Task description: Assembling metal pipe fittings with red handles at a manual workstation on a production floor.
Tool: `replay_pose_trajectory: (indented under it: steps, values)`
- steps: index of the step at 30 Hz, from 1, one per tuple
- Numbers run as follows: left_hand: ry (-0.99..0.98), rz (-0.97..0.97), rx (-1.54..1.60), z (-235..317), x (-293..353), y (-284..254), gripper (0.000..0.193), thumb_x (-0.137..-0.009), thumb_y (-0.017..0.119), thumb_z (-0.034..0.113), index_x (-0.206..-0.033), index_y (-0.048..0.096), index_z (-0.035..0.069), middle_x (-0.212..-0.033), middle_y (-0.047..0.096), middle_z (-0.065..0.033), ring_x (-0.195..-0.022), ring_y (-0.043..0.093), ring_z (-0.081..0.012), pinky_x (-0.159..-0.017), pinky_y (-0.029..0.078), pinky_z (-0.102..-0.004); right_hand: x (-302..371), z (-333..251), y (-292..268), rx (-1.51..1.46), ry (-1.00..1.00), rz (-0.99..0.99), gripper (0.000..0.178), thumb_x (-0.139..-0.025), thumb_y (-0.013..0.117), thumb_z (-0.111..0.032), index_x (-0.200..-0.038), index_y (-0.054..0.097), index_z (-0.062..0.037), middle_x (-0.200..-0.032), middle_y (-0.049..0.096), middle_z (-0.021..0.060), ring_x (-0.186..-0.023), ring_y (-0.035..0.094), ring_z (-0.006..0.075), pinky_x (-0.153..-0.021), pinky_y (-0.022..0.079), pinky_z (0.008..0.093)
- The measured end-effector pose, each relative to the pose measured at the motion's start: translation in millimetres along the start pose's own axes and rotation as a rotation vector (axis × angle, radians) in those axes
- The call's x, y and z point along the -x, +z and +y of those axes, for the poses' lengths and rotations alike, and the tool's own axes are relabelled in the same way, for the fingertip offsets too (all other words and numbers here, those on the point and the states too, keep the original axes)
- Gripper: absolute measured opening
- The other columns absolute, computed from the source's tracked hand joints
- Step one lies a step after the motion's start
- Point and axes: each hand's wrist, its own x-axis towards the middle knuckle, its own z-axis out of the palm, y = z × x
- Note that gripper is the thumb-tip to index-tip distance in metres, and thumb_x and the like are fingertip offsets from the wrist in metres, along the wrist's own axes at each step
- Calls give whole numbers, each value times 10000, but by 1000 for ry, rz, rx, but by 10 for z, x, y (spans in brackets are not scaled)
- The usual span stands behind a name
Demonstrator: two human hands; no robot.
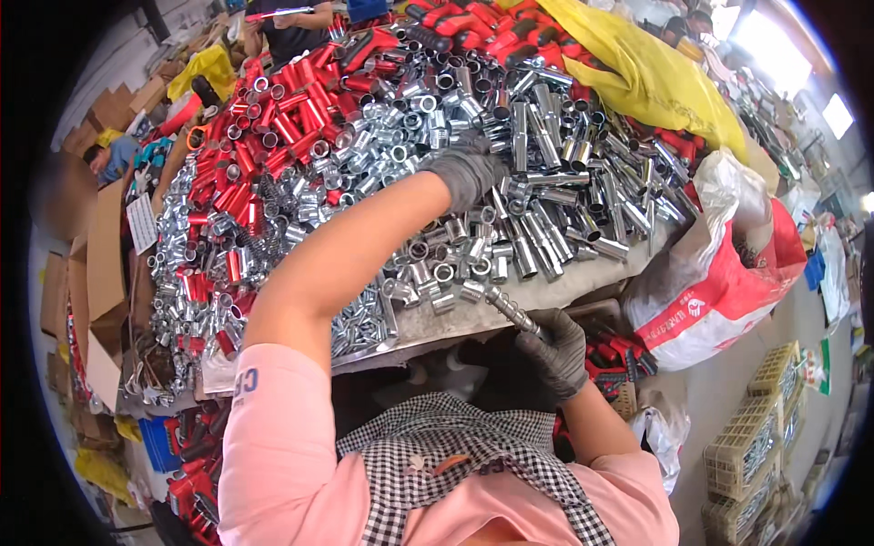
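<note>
My right hand (557, 353), in a dark grey glove, is closed around a metal rod with a coil spring (512, 309) on it. The rod tilts up and to the left, just past the table's front edge. My left hand (464, 173), gloved alike, reaches across the table into the heap of silver metal sleeves (387, 136). Its fingers are partly hidden among the parts, so I cannot tell whether they grip one. Longer shiny tubes (539, 238) lie just right of and below this hand.
Red tubes (296, 118) and red-black handles (492, 32) cover the far side. Small silver pins (360, 326) lie near the front edge. A white-red sack (710, 282) stands right, with yellow crates (751, 437) beyond. A cardboard box (105, 282) is left; another person (291, 32) stands across.
</note>
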Motion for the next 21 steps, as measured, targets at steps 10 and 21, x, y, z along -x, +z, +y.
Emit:
replay_pose_trajectory:
  steps: [10,21]
  values:
    - [124,176,-210,-148,-125,88,331,-686,655,325,-987,637,190,-1084,584,-35,-1076,517,-243,-1045,281,-497,-28,163,-28,-76,58,135,401,-752,788,-263,-1002,632,10,-875,645,41,-802,564,103,-753,473,276]
    - [-360,360,1020,239,1449,-601,477,-888,584,358,-1203,529,5,-838,616,-154,-727,584,-236,-650,464,-357,115,-97,262,-77,-137,192,266,-868,660,-152,-1066,581,8,-834,602,3,-707,509,54,-643,430,209]
